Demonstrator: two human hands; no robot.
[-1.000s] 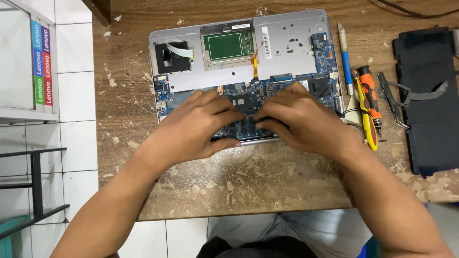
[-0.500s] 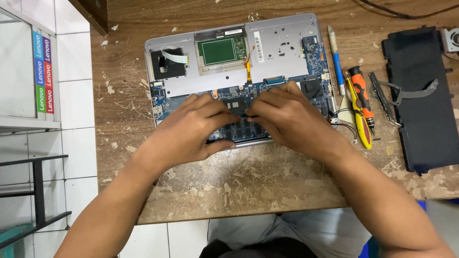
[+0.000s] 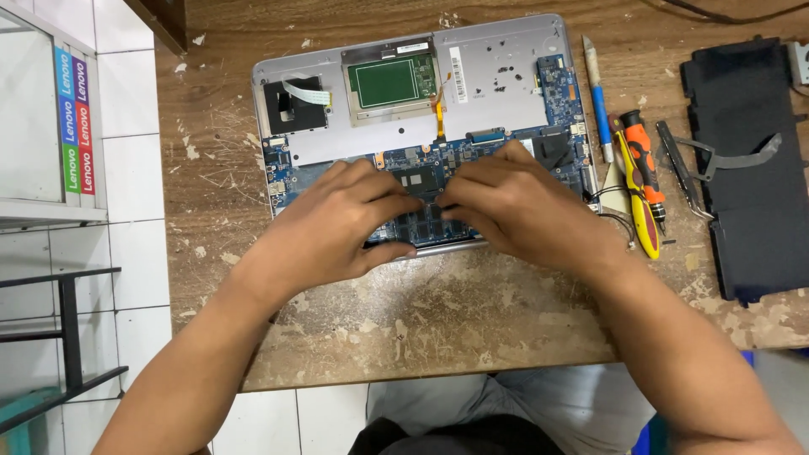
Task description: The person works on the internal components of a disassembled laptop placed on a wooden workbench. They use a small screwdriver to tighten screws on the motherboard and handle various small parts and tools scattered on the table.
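Note:
An opened silver laptop base (image 3: 497, 76) lies on a worn wooden table (image 3: 438, 320), its blue mainboard (image 3: 472, 152) exposed. My left hand (image 3: 337, 223) and my right hand (image 3: 522, 206) rest side by side on the near part of the board. Their bent fingertips meet on a dark memory module (image 3: 421, 223) and grip its edges. Most of the module is hidden under the fingers. A green trackpad board (image 3: 388, 82) sits at the far side of the base.
Right of the laptop lie a blue-handled tool (image 3: 598, 105), a yellow and orange screwdriver (image 3: 640, 177), black tweezers (image 3: 678, 168) and a flat black battery (image 3: 754, 168). A glass cabinet (image 3: 34, 126) and a black metal frame (image 3: 67, 337) stand left over white tiles.
Both hands stay on the same spot of the mainboard, with only small shifts of the fingertips. The view has drifted slightly.

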